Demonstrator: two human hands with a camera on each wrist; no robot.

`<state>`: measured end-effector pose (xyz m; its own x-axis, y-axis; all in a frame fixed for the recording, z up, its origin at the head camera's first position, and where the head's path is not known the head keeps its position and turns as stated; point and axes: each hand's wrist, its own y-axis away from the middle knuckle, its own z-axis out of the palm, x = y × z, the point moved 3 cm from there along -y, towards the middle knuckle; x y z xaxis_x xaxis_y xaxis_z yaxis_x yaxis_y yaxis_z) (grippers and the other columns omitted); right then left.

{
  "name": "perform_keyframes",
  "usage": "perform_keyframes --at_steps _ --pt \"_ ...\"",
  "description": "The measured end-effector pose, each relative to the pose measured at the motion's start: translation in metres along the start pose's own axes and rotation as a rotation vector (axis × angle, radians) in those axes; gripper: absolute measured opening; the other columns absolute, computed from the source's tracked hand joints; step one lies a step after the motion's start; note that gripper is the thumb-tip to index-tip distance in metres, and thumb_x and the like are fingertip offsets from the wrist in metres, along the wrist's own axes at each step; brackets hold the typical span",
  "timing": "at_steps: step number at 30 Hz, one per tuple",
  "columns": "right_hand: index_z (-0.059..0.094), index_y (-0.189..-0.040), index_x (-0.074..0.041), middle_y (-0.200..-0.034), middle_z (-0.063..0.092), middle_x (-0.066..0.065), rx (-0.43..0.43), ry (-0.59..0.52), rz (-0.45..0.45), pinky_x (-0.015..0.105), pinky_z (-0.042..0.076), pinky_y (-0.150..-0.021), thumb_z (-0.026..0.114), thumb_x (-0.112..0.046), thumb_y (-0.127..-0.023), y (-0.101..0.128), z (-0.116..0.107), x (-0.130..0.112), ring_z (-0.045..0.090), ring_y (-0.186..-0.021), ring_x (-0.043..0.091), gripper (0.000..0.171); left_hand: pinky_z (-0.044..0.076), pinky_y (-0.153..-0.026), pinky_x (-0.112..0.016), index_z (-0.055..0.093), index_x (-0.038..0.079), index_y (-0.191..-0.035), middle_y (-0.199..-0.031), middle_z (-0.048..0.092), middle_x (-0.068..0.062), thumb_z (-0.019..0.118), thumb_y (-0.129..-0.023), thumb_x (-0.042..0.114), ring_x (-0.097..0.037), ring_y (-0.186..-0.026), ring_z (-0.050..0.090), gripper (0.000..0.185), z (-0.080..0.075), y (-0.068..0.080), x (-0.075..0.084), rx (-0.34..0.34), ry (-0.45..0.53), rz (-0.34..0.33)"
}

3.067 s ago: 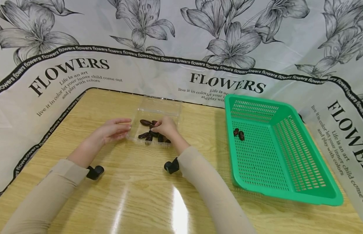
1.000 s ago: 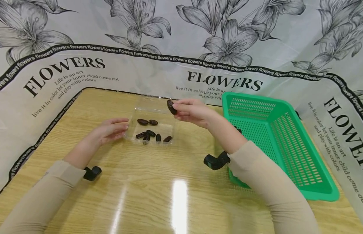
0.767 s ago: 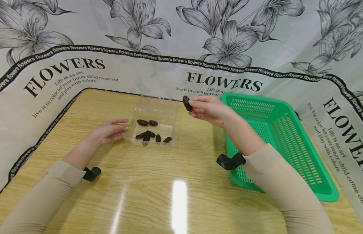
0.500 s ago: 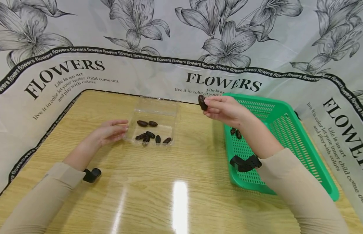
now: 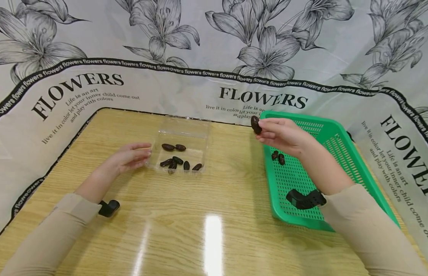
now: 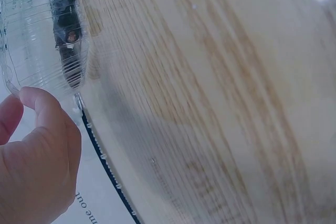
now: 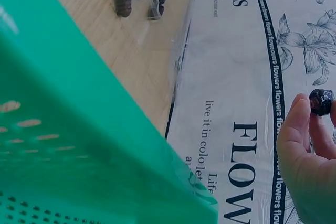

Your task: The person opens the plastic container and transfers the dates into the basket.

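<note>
My right hand point(image 5: 281, 134) pinches a dark brown date point(image 5: 255, 125) between thumb and fingers, above the left rim of the green basket point(image 5: 270, 184). In the right wrist view, the glossy date point(image 7: 321, 102) shows at the fingertips. My left hand point(image 5: 131, 158) rests its fairly straight fingers against the left side of a clear plastic box point(image 5: 196, 153). The left wrist view shows fingertips point(image 6: 39, 95) touching the box's corner. Several dates point(image 5: 173, 163) lie in the box, spread along its front and left. Two dates point(image 5: 281, 159) lie in the basket near its left wall.
The box's clear lid point(image 5: 184, 126) is folded back toward the fabric backdrop point(image 5: 186, 92) printed with flowers and lettering. Wood-grain tabletop point(image 5: 231, 172) separates box and basket. A black wrist camera point(image 5: 305, 199) on the right arm hangs over the basket.
My right hand reached into the box, lifted a date out, and carried it rightward to the basket's left rim. The left hand has stayed at the box's side.
</note>
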<state>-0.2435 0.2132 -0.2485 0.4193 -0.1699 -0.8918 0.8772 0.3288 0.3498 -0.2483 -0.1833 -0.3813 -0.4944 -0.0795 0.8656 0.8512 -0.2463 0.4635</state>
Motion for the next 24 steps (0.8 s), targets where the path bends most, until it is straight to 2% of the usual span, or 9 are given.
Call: perform_keyframes --at_steps 7,15,24 --pt "0.07 -0.086 -0.004 -0.082 0.065 0.012 0.021 -0.008 0.0 0.025 0.054 -0.072 0.056 -0.004 -0.092 0.007 -0.017 0.001 0.065 -0.074 0.019 0.015 0.051 -0.067 -0.016 0.024 -0.003 -0.144 -0.088 0.063 0.004 0.055 -0.092 0.002 -0.006 -0.078 0.06 0.061 0.0 0.0 -0.002 -0.007 0.031 -0.004" --pt "0.071 -0.085 -0.004 -0.084 0.065 0.01 0.051 -0.022 0.008 0.025 0.054 -0.076 0.055 -0.004 -0.093 0.015 -0.039 0.004 0.064 -0.078 0.018 0.017 0.051 -0.068 -0.015 0.024 -0.003 -0.144 -0.089 0.063 0.005 0.054 -0.093 0.002 -0.005 -0.079 0.061 0.06 -0.001 -0.001 -0.001 -0.005 0.015 0.005" --pt "0.07 -0.085 -0.005 -0.083 0.066 0.011 0.107 -0.054 0.029 0.025 0.055 -0.074 0.053 -0.002 -0.094 0.016 -0.07 0.011 0.066 -0.075 0.02 0.02 0.051 -0.067 -0.015 0.025 -0.003 -0.144 -0.09 0.063 0.005 0.055 -0.092 0.001 -0.005 -0.079 0.061 0.06 -0.002 -0.001 -0.002 -0.005 0.019 0.016"
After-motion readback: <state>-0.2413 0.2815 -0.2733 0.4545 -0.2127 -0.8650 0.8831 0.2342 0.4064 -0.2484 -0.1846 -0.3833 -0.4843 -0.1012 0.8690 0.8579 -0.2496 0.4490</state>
